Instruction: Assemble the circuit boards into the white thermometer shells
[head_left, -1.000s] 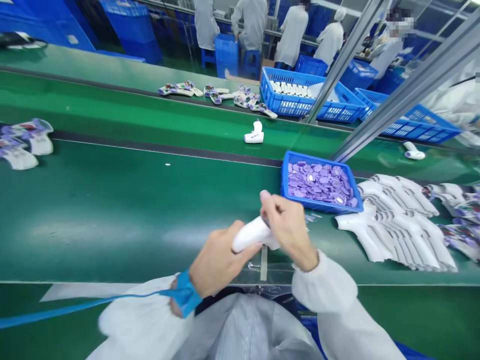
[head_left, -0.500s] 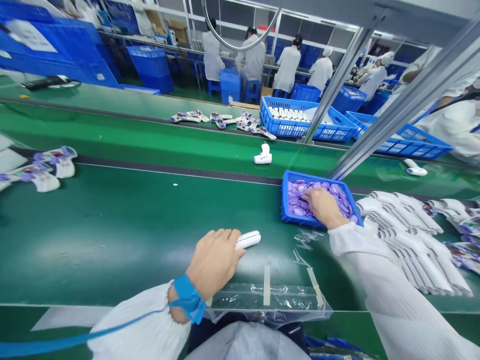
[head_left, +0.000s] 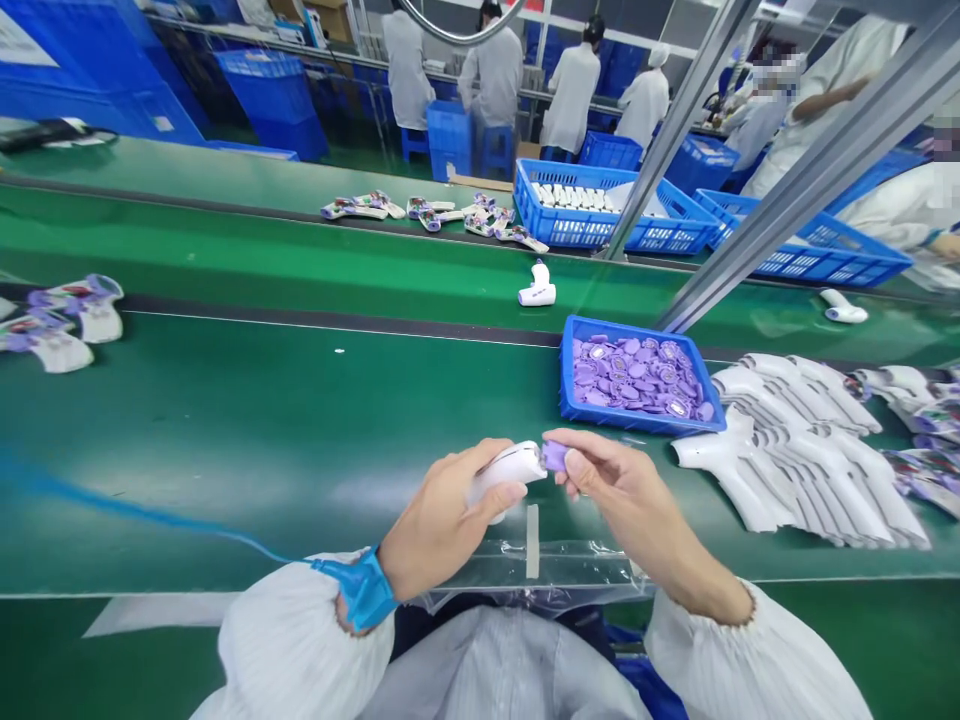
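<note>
My left hand [head_left: 442, 515], with a blue strap at the wrist, is wrapped round a white plastic housing [head_left: 511, 467] over the near part of the green work surface. Between the thumb and fingers of my right hand [head_left: 619, 490] is a purple piece [head_left: 556, 456], held at the housing's right end; whether the two touch is hard to tell. Behind my right hand, a blue tray [head_left: 568, 405] holds many purple pieces [head_left: 637, 372]. White shells [head_left: 817, 450] lie stacked in rows to the right of the tray.
A metal post [head_left: 720, 255] rises behind the tray. One white housing [head_left: 538, 287] lies on the belt beyond. Blue baskets [head_left: 544, 228] and part-built units [head_left: 491, 220] sit farther back. More units [head_left: 75, 318] lie at left. People in white work in the background.
My right hand has come out of the blue tray with a purple piece and moved left to the housing. My left hand has lifted and turned the white housing. The view has shifted slightly.
</note>
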